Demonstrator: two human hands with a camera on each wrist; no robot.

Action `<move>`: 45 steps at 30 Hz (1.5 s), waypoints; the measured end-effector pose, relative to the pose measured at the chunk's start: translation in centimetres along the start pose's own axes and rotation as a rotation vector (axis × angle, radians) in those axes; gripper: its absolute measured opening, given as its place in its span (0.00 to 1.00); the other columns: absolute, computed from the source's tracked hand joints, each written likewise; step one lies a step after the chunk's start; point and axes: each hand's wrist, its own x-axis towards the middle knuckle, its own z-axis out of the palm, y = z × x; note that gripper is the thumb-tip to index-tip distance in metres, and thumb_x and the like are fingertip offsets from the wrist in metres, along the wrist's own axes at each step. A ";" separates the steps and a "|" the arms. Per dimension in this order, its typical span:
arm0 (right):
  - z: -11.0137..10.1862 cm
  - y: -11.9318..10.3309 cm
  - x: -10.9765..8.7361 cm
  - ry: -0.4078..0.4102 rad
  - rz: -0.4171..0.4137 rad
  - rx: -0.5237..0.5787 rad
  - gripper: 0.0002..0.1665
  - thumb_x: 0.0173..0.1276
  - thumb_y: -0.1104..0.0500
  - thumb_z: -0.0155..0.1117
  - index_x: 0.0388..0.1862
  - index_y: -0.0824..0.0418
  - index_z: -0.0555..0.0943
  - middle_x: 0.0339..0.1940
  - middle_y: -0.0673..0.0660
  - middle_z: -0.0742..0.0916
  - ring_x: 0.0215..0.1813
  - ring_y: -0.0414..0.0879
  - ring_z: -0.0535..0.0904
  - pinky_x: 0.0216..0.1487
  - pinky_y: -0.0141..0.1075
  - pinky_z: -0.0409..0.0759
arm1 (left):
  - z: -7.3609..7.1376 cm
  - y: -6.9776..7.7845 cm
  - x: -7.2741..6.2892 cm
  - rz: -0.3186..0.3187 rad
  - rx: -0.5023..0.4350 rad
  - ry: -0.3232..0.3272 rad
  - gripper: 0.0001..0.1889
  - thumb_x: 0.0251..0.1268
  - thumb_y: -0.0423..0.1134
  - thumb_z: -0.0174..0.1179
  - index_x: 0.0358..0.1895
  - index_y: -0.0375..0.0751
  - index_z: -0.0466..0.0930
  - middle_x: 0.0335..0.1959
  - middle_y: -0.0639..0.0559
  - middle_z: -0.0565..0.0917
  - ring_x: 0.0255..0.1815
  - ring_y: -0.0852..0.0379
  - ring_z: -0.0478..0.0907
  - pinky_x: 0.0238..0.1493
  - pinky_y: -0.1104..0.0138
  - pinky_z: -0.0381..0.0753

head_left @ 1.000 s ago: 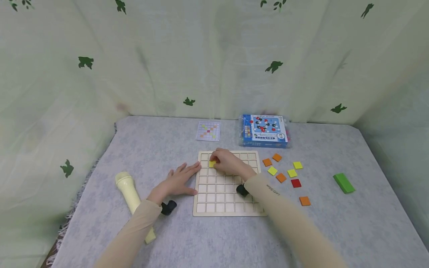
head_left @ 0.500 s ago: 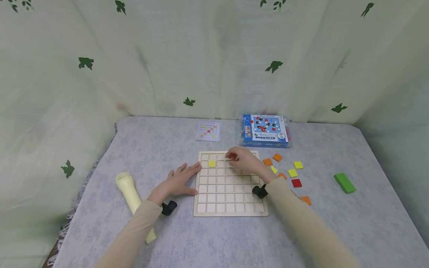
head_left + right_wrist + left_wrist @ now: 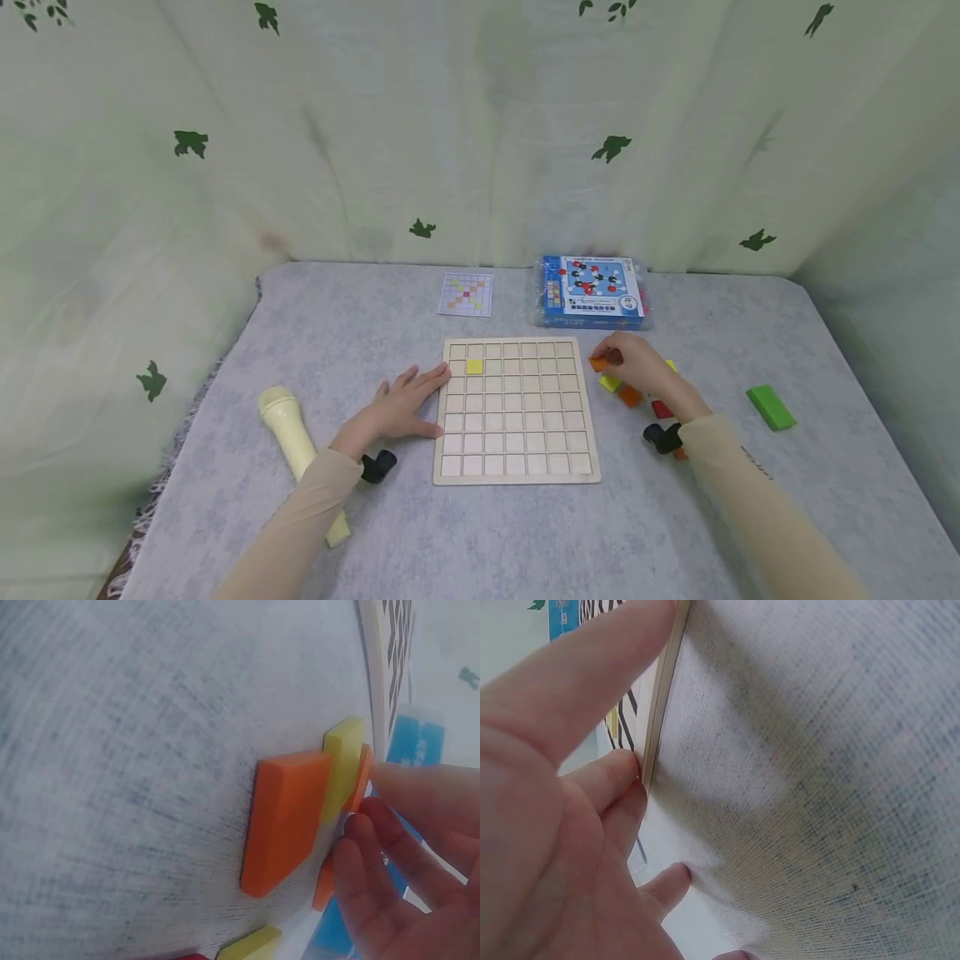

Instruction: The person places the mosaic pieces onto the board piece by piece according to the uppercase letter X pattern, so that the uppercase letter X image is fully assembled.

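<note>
A pale wooden grid board (image 3: pixel 517 412) lies flat on the table, with one yellow tile (image 3: pixel 475 367) in a square of its second row. My left hand (image 3: pixel 397 410) is spread at the board's left side; thumb and index fingertip touch its edge (image 3: pixel 662 697). To the right of the board, my right hand (image 3: pixel 637 367) pinches an orange tile (image 3: pixel 597 364) between thumb and fingertips. In the right wrist view that orange tile (image 3: pixel 361 778) is partly hidden behind a yellow tile (image 3: pixel 343 769), with another orange tile (image 3: pixel 289 821) nearer the camera.
Under and around my right arm lie more tiles, including a red tile (image 3: pixel 662 409). A pattern card (image 3: pixel 466 294) and a blue box (image 3: pixel 592 292) stand at the back. A green block (image 3: pixel 771 407) lies far right, a cream microphone-shaped object (image 3: pixel 288 425) by my left forearm.
My right hand has let go of the yellow tile, leaving it on the board, and has moved right to an orange tile. The left hand has stayed at the board's edge.
</note>
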 end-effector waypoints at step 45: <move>2.3 -4.4 2.2 -0.021 -0.126 0.016 0.11 0.64 0.67 0.63 0.46 0.65 0.80 0.40 0.57 0.80 0.41 0.50 0.75 0.43 0.41 0.76 | 0.1 -0.2 -0.1 0.001 -0.016 0.004 0.47 0.59 0.53 0.65 0.77 0.47 0.48 0.78 0.51 0.46 0.75 0.36 0.36 0.62 0.31 0.34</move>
